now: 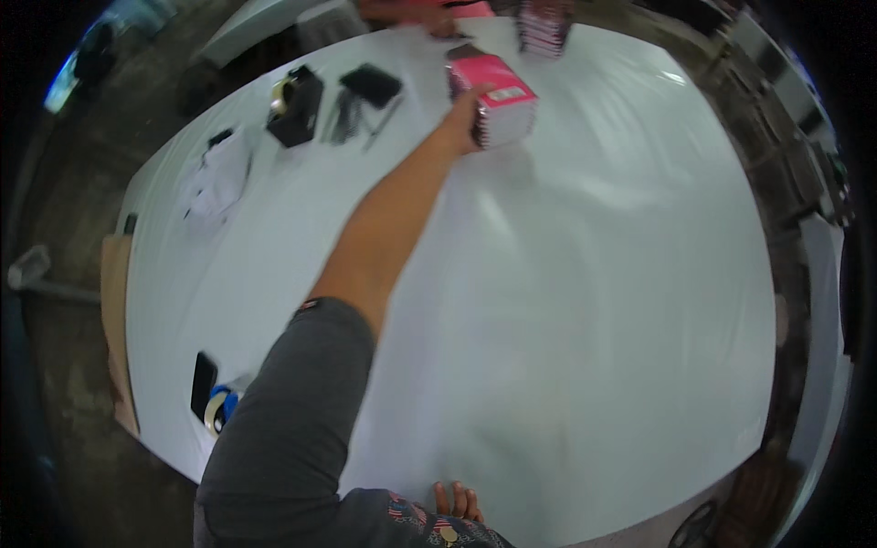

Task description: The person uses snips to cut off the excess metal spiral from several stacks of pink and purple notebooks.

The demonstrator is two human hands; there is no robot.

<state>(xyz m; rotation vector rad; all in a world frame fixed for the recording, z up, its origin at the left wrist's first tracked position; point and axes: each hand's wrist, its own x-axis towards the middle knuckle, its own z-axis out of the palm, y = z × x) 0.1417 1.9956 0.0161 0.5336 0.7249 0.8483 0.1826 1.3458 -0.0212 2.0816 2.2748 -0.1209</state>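
Note:
My left arm stretches far across the white table, and my left hand grips the near left side of a stack of spiral notebooks. The top notebook has a bright pink cover with a white label, and the coiled bindings show along the stack's side. The stack is at the far side of the table; I cannot tell whether it touches the surface. My right hand lies at the near edge, fingers stretched out on the table and holding nothing. Most of that hand is hidden behind my patterned shirt.
Another notebook stack stands at the far edge, near another person's hand. At far left are a black tape dispenser, a black box-like item and a crumpled white bag. A phone and tape rolls lie near left.

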